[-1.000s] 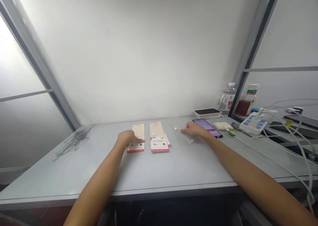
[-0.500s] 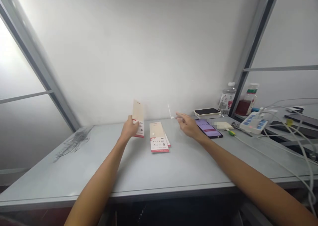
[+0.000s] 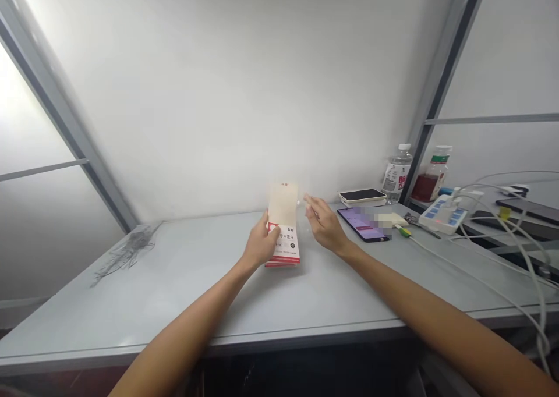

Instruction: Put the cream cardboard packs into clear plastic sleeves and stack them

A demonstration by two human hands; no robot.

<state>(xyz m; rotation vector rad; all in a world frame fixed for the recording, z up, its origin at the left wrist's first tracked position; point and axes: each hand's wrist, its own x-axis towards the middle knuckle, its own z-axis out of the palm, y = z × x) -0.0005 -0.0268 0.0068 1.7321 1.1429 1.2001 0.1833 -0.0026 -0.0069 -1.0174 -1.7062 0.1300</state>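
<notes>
My left hand (image 3: 261,241) is closed on a ruler set packet (image 3: 283,204), cream above and white with red print below. The packet stands tilted up over other ruler set packets, whose red and white lower edges (image 3: 283,263) show beneath it on the table. My right hand (image 3: 325,225) is just to the right of the packet, apart from it. Its thumb and forefinger are drawn together; anything between them is too faint to make out. A small white spot shows between the packet and these fingertips.
Crumpled clear plastic wrapping (image 3: 126,251) lies at the table's left. On the right are a lit phone (image 3: 363,223), a cream-cased device (image 3: 362,197), a water bottle (image 3: 396,176), a jar of dark red liquid (image 3: 430,178) and a power strip (image 3: 442,213) with trailing cables.
My left hand has brought its packet rightward over the packets on the table. The right hand has shifted slightly left, its fingers more drawn together. The view has moved a little.
</notes>
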